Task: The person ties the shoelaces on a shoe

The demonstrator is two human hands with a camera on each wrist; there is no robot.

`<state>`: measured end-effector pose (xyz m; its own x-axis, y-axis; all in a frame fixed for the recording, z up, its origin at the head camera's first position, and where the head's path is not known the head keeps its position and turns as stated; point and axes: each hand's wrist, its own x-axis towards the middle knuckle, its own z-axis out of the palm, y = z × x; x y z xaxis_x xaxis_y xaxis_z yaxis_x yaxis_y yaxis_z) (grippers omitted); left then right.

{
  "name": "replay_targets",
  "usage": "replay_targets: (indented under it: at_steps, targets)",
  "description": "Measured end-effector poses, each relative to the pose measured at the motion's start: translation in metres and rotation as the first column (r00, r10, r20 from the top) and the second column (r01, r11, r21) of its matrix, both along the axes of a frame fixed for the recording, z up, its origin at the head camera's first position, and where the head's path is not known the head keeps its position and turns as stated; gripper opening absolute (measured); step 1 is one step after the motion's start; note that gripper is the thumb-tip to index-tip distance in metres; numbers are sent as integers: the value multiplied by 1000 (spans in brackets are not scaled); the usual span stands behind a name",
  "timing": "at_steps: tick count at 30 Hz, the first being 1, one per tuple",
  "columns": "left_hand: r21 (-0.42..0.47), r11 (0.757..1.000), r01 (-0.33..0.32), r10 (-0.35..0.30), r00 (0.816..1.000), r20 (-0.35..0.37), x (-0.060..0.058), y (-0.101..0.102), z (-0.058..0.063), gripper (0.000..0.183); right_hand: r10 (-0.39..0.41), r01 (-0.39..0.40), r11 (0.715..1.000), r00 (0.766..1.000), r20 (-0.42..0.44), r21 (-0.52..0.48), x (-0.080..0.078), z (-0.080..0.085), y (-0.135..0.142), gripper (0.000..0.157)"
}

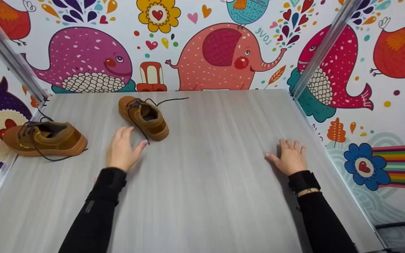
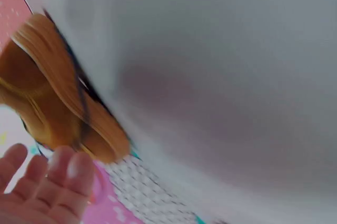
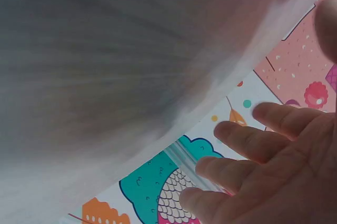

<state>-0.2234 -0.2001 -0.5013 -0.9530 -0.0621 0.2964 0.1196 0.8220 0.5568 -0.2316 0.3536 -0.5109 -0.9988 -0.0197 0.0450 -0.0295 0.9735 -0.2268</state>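
Two brown lace-up shoes with dark laces stand on a grey wood-grain table. One shoe (image 1: 148, 119) is near the back, its toe pointing to the back left and one lace trailing right. The other shoe (image 1: 46, 138) stands at the left edge, toe to the left. My left hand (image 1: 122, 149) is just in front of the back shoe, fingers spread and holding nothing. In the left wrist view its fingers (image 2: 68, 176) appear right by the shoe's sole (image 2: 68, 77). My right hand (image 1: 290, 156) is low over the right side of the table, fingers spread, holding nothing.
Walls printed with cartoon animals (image 1: 220, 56) close off the back and both sides of the table (image 1: 206, 182). Metal posts (image 1: 315, 59) stand at the two back corners. A loose lace (image 1: 172, 101) lies along the table near the back wall.
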Motion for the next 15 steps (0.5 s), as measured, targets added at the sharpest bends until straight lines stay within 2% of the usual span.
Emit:
replay_targets:
  at_steps: [4,8,11,13,15]
  targets:
    - [0,999,49,-49,999,0,-27,32,10,71,30,-33,999,996,-84,-35,0,0,-2,65]
    - [-24,998,51,-48,993,110,-46,56,17,73,49,-61,995,986,-158,-73,-2,3,-3,48]
    - [-2,1000,24,-23,983,181,-54,64,19,69,52,-68,994,984,-169,-89,-1,3,-2,43]
    - [21,1000,10,-14,982,188,-56,66,18,62,48,-65,993,986,-162,-98,0,2,0,41]
    - [21,1000,20,-23,987,161,-53,67,14,53,42,-58,993,988,-150,-105,3,-1,2,41]
